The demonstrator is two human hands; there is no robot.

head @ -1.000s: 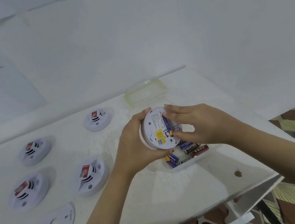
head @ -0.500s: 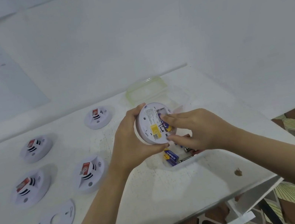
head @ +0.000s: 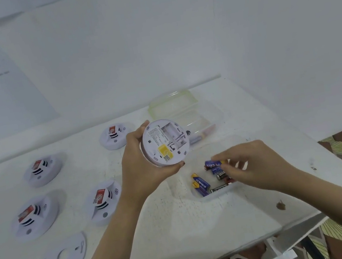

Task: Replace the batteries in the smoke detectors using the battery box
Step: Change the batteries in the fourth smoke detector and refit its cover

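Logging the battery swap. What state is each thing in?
Held smoke detector: back up, bay looks empty, left hand grips it.
Blue battery: pinched by right hand above battery box.
Battery box: open, loose batteries inside.
Other detectors: lying on table.
Mounting plate: detached, flat on table.

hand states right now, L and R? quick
Left hand: holding the smoke detector, back side facing the camera.
Right hand: pinching a blue battery at the fingertips.
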